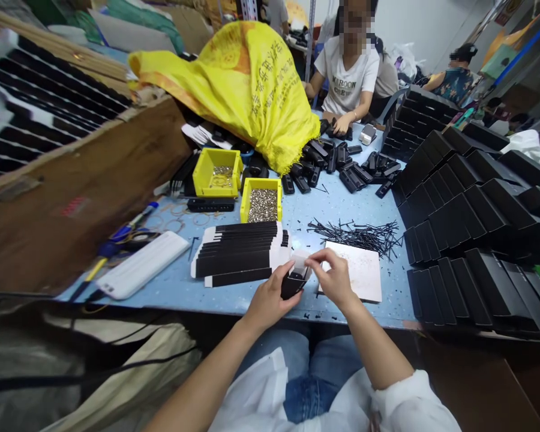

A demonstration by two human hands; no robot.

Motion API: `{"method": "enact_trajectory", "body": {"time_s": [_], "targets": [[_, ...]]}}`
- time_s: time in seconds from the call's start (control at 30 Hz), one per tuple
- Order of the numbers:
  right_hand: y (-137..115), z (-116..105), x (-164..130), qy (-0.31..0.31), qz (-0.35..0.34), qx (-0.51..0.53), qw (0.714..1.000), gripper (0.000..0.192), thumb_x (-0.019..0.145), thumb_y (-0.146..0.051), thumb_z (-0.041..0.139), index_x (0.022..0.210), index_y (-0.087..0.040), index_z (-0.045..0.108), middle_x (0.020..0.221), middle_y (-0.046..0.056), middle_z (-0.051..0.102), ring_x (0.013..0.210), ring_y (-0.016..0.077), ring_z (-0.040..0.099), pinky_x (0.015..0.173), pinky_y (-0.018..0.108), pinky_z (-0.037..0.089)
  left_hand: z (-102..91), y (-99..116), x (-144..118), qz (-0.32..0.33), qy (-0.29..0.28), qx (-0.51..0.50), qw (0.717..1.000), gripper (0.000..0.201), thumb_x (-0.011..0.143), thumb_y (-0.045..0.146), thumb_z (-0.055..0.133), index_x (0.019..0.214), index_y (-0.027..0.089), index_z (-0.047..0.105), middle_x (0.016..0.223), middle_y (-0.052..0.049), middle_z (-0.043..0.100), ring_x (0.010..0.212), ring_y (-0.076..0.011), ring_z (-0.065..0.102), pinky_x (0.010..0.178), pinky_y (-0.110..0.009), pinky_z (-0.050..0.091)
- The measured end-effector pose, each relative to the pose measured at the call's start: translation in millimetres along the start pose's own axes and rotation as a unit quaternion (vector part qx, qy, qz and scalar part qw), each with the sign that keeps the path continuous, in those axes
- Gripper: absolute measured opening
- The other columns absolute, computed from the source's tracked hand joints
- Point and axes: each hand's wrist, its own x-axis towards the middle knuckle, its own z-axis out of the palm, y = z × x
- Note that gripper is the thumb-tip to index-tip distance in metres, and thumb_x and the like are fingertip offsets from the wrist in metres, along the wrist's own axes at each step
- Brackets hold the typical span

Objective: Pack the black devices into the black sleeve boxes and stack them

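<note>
My left hand (pixel 270 297) grips a small black carton (pixel 293 284) at the near edge of the blue table (pixel 234 297). My right hand (pixel 333 277) pinches the carton's white flap (pixel 300 261) from above. Just left of my hands lies a fanned stack of flat black-and-white carton blanks (pixel 240 252). A white board (pixel 362 270) lies under my right hand, and a heap of thin black pins (pixel 357 234) sits beyond it.
Two yellow bins, one (pixel 261 200) full of small metal parts and one (pixel 216 172) nearly empty, stand mid-table. Folded black boxes (pixel 472 240) are stacked on the right. A yellow sack (pixel 247 78) lies behind. Black parts (pixel 342 165) sit before a seated person (pixel 348 75). A white tray (pixel 144 264) lies left.
</note>
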Motion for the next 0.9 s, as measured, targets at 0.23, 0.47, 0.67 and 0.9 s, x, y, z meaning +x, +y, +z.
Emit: {"method": "enact_trajectory", "body": {"time_s": [0.23,0.47,0.67,0.9], "targets": [[22,17,-9,-0.068,0.112,0.112,0.985,0.034,0.085,-0.046,0.061,0.111,-0.023,0.067,0.103,0.007,0.068,0.089,0.0193,0.065,0.081,0.036,0.053,8.6,-8,6,0.06,0.053,-0.017,0.997,0.039,0.077,0.033,0.064,0.111,0.021,0.049,0.108,-0.008,0.065,0.094,-0.0235,0.067,0.08,-0.035,0.053],[24,27,-20,-0.165,0.045,0.156,0.973,0.033,0.084,-0.044,0.064,0.112,-0.028,0.071,0.123,0.005,0.066,0.116,0.0232,0.06,0.106,0.042,0.043,1.8,11,17,-0.045,-0.03,-0.086,0.995,0.105,0.071,0.03,0.069,0.149,0.018,-0.001,0.118,-0.014,0.065,0.097,-0.028,0.069,0.081,-0.037,0.054],[22,23,-13,-0.142,-0.016,0.121,0.982,0.032,0.089,-0.039,0.056,0.115,-0.026,0.069,0.128,0.006,0.062,0.12,0.0213,0.058,0.107,0.041,0.042,-1.3,14,22,-0.074,-0.04,-0.115,0.99,0.103,0.068,0.041,0.071,0.15,0.017,0.013,0.116,-0.016,0.066,0.096,-0.032,0.068,0.083,-0.042,0.053],[-8,-31,-71,-0.133,0.018,-0.037,0.99,0.115,0.061,-0.038,0.081,0.153,-0.025,0.013,0.156,0.013,0.022,0.142,0.0276,0.029,0.112,0.044,0.035,41.1,19,27,-0.072,0.085,-0.276,0.955,0.088,0.073,0.06,0.059,0.146,0.023,0.026,0.132,-0.017,0.052,0.114,-0.0321,0.059,0.095,-0.047,0.049]]}}
